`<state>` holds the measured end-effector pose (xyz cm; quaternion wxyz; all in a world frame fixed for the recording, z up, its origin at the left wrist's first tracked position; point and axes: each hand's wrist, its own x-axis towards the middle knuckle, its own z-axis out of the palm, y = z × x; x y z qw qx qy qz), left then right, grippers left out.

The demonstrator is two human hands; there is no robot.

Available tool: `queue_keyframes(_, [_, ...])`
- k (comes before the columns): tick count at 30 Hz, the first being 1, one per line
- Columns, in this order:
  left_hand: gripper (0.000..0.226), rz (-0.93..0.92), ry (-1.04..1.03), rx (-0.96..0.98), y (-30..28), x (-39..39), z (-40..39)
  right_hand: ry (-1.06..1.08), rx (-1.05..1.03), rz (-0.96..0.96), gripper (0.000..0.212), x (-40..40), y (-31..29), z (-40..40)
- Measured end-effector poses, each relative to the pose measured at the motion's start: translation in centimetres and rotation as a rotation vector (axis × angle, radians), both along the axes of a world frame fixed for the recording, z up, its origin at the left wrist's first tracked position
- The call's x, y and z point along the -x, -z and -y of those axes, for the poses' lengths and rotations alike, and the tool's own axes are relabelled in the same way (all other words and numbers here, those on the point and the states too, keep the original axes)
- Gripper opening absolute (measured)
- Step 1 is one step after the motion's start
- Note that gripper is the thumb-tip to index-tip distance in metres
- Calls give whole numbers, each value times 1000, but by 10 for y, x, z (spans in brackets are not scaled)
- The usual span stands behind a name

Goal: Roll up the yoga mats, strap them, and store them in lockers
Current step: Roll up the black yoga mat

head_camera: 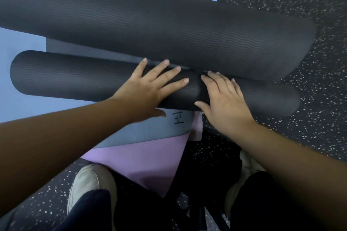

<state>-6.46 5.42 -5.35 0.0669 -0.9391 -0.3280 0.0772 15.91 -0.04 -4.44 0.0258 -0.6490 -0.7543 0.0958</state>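
Basically, your left hand (148, 88) and right hand (223, 97) pressed flat, fingers spread, on the near black mat roll (65, 78) at floor centre; springy foam, so grip mid-roll or it unrolls.

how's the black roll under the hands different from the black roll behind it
The near roll looks thinner; the far roll looks clearly thicker. The left hand and right hand press flat on the near roll, while no hand rests on top of the far roll. The far roll runs out of view at the left, whereas both ends of the near roll show. Both are dark, ribbed, lying on the flat mats, and neither shows a strap.
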Motion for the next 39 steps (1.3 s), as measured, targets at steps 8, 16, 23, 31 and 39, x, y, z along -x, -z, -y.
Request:
queue_keyframes(8, [87,-37,-170,191,-26,-16,-43,-23,-124,30,77,5,12,14])
queue_keyframes(16, [83,-11,-201,127,-23,-20,-32,-53,72,187,110,2,19,20])
queue_keyframes(23, [74,120,-96,-19,-9,-16,-23,-90,277,195,100,-8,4,1])
queue_keyframes(31, [118,-64,-76,-110,-2,-10,-28,-80,342,212,104,-8,-2,-15])
queue_keyframes(39, [121,-154,-218,-24,-10,-22,-46,-28,332,226,102,-1,-8,-30])
